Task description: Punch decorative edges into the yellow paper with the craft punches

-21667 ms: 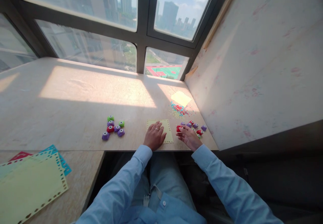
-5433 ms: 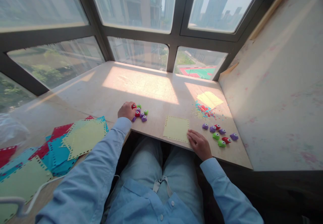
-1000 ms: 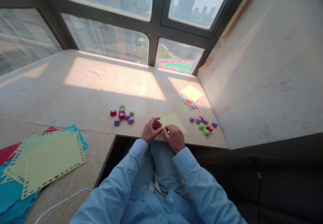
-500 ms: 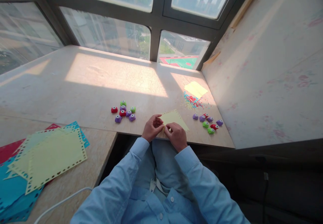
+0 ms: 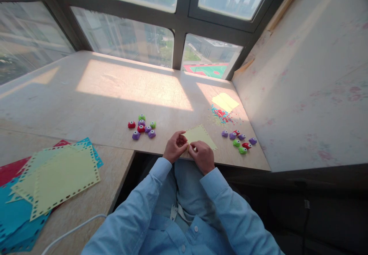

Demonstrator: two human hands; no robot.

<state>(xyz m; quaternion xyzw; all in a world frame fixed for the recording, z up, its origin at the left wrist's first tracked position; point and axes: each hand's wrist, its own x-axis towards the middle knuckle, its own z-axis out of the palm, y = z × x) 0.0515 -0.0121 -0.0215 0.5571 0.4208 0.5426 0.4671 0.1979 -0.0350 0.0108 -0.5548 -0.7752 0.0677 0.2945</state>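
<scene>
A pale yellow paper sheet (image 5: pixel 199 135) with punched edges lies turned at an angle near the front edge of the stone sill (image 5: pixel 115 94). My left hand (image 5: pixel 175 147) and my right hand (image 5: pixel 201 156) meet at its near corner, both with fingers pinched on the paper. What lies between the fingertips beyond the paper is too small to make out. A cluster of small craft punches (image 5: pixel 142 126), purple, red and green, sits to the left of my hands. A second cluster of punches (image 5: pixel 239 140) sits to the right.
A heap of coloured paper bits (image 5: pixel 220 115) and a yellow sheet (image 5: pixel 225 101) lie in the sun near the right wall (image 5: pixel 301 74). Stacked punched sheets (image 5: pixel 57 172), yellow, blue and red, lie on the lower surface at left. A white cable (image 5: pixel 71 230) runs below them.
Over 20 seconds the yellow sheet was turned at an angle and both hands came together on its near corner. In the last second they stay pinched there; only the view shifts slightly.
</scene>
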